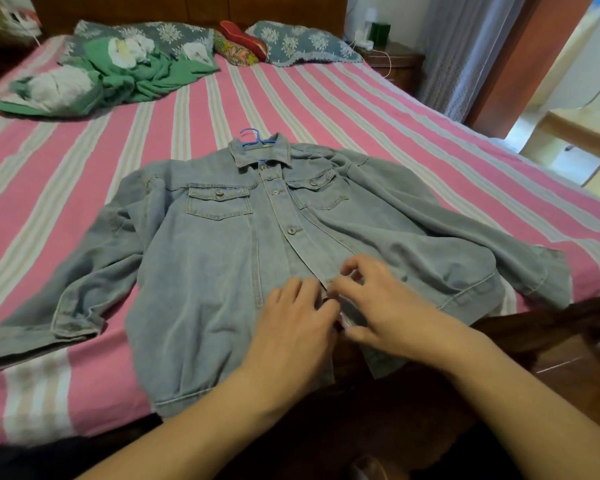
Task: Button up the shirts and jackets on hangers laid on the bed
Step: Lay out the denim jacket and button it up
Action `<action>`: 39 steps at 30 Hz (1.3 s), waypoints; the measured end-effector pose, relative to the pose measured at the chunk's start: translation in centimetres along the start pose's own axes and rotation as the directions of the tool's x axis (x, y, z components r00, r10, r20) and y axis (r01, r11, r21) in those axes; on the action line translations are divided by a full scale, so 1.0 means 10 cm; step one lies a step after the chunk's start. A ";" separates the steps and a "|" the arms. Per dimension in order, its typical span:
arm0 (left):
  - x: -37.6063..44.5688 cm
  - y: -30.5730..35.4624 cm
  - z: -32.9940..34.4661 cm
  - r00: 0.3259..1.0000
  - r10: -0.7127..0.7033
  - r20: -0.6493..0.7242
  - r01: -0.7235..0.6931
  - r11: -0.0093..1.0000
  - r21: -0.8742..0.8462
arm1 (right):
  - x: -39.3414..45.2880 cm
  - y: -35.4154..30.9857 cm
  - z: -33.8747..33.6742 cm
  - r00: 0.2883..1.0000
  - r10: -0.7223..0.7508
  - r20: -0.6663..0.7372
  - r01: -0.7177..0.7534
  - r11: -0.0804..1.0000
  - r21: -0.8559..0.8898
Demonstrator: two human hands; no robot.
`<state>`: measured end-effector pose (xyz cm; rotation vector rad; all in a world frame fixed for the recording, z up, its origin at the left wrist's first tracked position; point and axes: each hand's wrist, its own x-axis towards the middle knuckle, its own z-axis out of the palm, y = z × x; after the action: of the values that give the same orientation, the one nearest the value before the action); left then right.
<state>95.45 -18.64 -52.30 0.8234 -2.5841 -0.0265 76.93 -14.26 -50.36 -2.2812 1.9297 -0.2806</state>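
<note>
Two hands, left hand [297, 318] and right hand [378, 299], on one denim jacket [205, 258].

Two bare forearms enter from the bottom of the frame. The left hand [293, 327] and right hand [385, 303] show no sleeves, rings, watch or gloves.

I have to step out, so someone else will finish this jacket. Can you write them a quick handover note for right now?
Left hand and right hand both pinch the placket of the denim jacket low down, at a button hidden by the fingers.
The jacket lies flat on the bed, on a blue hanger.
Done: the three upper buttons look fastened.
Left: this button and any below; the hem gapes open.
</note>
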 end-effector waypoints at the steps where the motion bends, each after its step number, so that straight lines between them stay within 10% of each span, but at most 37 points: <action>1: 0.02 0.04 -0.03 1.000 -0.001 -0.016 0.001 1.000 -0.021 | -0.01 -0.03 0.00 0.998 -0.041 -0.039 0.041 0.999 0.004; 6: -0.20 0.38 -0.20 0.996 0.087 0.012 -0.086 0.993 -0.075 | -0.33 -0.04 -0.22 0.979 -0.203 0.017 0.202 0.979 0.034; 10: -0.36 0.38 0.02 0.949 0.149 0.277 -0.168 0.985 0.046 | -0.36 -0.18 -0.10 0.953 -0.117 0.278 0.165 0.974 -0.158; 14: -0.39 0.32 -0.07 0.822 0.186 0.538 -0.188 0.981 -0.052 | -0.39 -0.15 -0.16 0.863 -0.007 0.505 -0.032 0.997 0.068; 18: -0.34 0.06 -0.28 0.962 -0.045 0.270 0.132 0.940 -0.314 | -0.32 -0.06 -0.22 0.987 0.160 0.029 -0.162 0.953 0.257; 20: -0.20 -0.17 -0.26 0.964 -0.240 0.112 0.263 0.917 -0.301 | -0.14 -0.09 -0.12 0.928 0.281 -0.242 -0.207 0.934 0.293; 28: 0.11 -0.29 -0.09 0.917 -0.360 0.171 0.383 0.915 -0.127 | 0.24 -0.11 0.02 0.955 0.290 -0.071 -0.296 0.948 -0.118; 33: 0.24 -0.28 -0.06 0.893 -0.410 0.184 0.447 0.852 -0.272 | 0.29 -0.10 -0.36 0.909 0.416 -0.021 -0.394 0.873 0.287; 39: 0.30 -0.27 -0.11 0.875 -0.447 0.184 0.483 0.802 -0.350 | 0.46 -0.16 -0.52 0.858 0.388 0.336 -0.486 0.406 0.774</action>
<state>95.14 -22.43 -50.53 1.2957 -2.2684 -0.7155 77.96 -18.44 -44.66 -1.0695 1.6761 -0.7996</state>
